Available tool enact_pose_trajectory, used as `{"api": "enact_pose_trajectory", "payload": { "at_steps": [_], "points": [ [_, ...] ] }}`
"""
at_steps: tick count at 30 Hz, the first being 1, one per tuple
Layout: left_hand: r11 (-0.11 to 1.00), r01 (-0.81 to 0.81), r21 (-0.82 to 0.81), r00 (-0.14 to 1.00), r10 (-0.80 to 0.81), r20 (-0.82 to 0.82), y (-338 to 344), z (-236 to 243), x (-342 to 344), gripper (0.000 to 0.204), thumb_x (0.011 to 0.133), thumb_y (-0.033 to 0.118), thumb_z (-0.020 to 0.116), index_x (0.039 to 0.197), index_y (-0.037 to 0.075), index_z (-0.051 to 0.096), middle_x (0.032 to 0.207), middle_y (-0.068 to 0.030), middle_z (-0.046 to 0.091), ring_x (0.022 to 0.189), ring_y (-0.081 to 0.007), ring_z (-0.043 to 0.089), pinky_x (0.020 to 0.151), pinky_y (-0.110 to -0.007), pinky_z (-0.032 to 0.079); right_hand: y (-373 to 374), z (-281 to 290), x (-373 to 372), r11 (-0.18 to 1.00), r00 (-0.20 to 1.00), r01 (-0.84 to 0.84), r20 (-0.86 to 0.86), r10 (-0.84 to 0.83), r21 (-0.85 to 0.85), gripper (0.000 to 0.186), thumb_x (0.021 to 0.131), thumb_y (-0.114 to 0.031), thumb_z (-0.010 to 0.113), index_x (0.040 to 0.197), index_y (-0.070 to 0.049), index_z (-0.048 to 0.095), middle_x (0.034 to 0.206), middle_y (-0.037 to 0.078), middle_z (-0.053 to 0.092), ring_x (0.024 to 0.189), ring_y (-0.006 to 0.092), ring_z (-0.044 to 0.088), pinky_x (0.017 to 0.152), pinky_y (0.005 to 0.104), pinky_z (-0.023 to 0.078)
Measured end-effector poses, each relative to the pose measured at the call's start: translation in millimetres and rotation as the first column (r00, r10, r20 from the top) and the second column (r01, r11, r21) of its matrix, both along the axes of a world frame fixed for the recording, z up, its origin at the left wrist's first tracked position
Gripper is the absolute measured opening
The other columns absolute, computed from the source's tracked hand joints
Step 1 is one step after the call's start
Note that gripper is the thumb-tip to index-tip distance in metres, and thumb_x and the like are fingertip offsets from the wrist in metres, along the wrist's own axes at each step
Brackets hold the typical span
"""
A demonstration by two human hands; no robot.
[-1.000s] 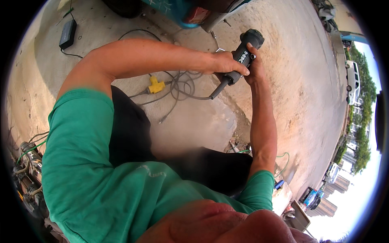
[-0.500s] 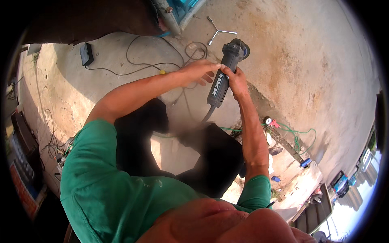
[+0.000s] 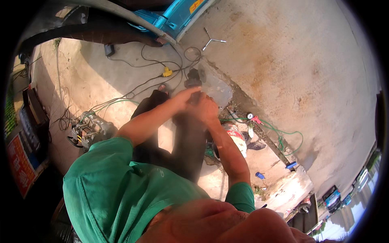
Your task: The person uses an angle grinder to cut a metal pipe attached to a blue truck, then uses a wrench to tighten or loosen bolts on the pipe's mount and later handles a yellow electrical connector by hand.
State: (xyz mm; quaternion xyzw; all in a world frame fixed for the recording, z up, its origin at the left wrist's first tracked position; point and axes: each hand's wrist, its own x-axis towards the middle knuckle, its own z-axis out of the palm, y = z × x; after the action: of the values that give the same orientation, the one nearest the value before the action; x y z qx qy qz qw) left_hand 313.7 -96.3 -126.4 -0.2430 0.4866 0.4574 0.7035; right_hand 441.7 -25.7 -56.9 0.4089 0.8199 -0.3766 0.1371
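Note:
A black angle grinder [image 3: 193, 79] is held over my legs, its head pointing away from me. My right hand [image 3: 206, 107] is closed round its body from the right. From the left, my left hand [image 3: 186, 97] wraps over the body just behind the head. Both hands hide most of the body, and motion blurs them a little. The disc shows only faintly at the right of the head. Beyond the grinder, a three-armed socket wrench [image 3: 210, 39] lies on the concrete floor.
Cables run across the floor to a yellow connector [image 3: 167, 72] and a black power box [image 3: 109, 50]. A blue vehicle part [image 3: 174, 20] stands at the far side. On the right are a white bucket [image 3: 236, 137], a pressure gauge [image 3: 250, 116] and a green hose [image 3: 302, 137]. An engine-like metal part [image 3: 93, 127] sits left.
Both hands have brought the grinder nearer and to the left, over my legs. My left hand, earlier partly spread with its fingertips at the tool, now closes over it. The view has shifted.

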Motion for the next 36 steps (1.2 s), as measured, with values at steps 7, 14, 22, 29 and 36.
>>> {"api": "enact_pose_trajectory", "payload": {
  "at_steps": [7, 14, 22, 29, 36],
  "points": [
    [0.852, -0.515, 0.091, 0.855, 0.503, 0.13, 20.0, -1.5, -5.3, 0.037, 0.095, 0.035, 0.068, 0.118, 0.006, 0.063, 0.101, -0.0077, 0.069, 0.086, -0.0224, 0.065, 0.082, -0.037, 0.056, 47.8, 19.0, -4.4, 0.994, 0.995, -0.08, -0.067, 0.075, -0.078, 0.065, 0.074, -0.047, 0.078, 0.117, -0.002, 0.061, 0.108, 0.02, 0.067, 0.102, 0.038, 0.066, 0.089, 0.0476, 0.054],
    [0.601, -0.799, 0.03, 0.596, 0.782, 0.18, 42.1, -45.3, -16.6, 0.04, 0.096, 0.041, 0.065, 0.127, 0.016, 0.062, 0.105, -0.01, 0.066, 0.089, -0.0242, 0.063, 0.086, -0.04, 0.054, 131.2, -0.5, -38.1, 0.867, 0.9, -0.337, 0.146, 0.411, -0.367, 0.058, 0.084, -0.052, 0.068, 0.108, -0.001, 0.069, 0.105, 0.022, 0.071, 0.103, 0.04, 0.067, 0.089, 0.0485, 0.052],
    [0.297, -0.955, -0.01, 0.29, 0.938, 0.187, 110.9, -34.3, 7.8, 0.039, 0.095, 0.044, 0.066, 0.108, 0.008, 0.064, 0.097, -0.0104, 0.066, 0.088, -0.0259, 0.066, 0.081, -0.043, 0.056, 208.8, -6.1, -82.1, 0.721, 0.746, -0.626, 0.043, 0.665, -0.296, 0.068, 0.083, -0.06, 0.063, 0.106, 0.004, 0.069, 0.099, 0.026, 0.072, 0.099, 0.0406, 0.07, 0.091, 0.0477, 0.053],
    [0.043, -0.977, 0.209, 0.068, 0.991, 0.114, 186.8, -63.2, 21.4, 0.043, 0.092, 0.046, 0.066, 0.094, 0.003, 0.064, 0.083, -0.012, 0.068, 0.078, -0.0272, 0.067, 0.075, -0.04, 0.057, 343.2, -34.3, -113.8, 0.621, 0.754, -0.584, -0.066, 0.654, -0.523, 0.064, 0.093, -0.06, 0.059, 0.115, -0.001, 0.067, 0.095, 0.017, 0.071, 0.089, 0.0255, 0.069, 0.08, 0.0377, 0.052],
    [-0.217, -0.95, 0.225, -0.174, 0.965, 0.197, 248.7, -75.5, 49.5, 0.045, 0.089, 0.048, 0.067, 0.089, 0.004, 0.064, 0.08, -0.0132, 0.067, 0.073, -0.0292, 0.065, 0.069, -0.041, 0.055, 428.7, 30.2, -241.6, 0.489, 0.611, -0.759, -0.211, 0.763, -0.429, 0.051, 0.088, -0.041, 0.076, 0.116, 0.001, 0.067, 0.091, 0.011, 0.072, 0.086, 0.0174, 0.066, 0.078, 0.0311, 0.051]
  ]
}}
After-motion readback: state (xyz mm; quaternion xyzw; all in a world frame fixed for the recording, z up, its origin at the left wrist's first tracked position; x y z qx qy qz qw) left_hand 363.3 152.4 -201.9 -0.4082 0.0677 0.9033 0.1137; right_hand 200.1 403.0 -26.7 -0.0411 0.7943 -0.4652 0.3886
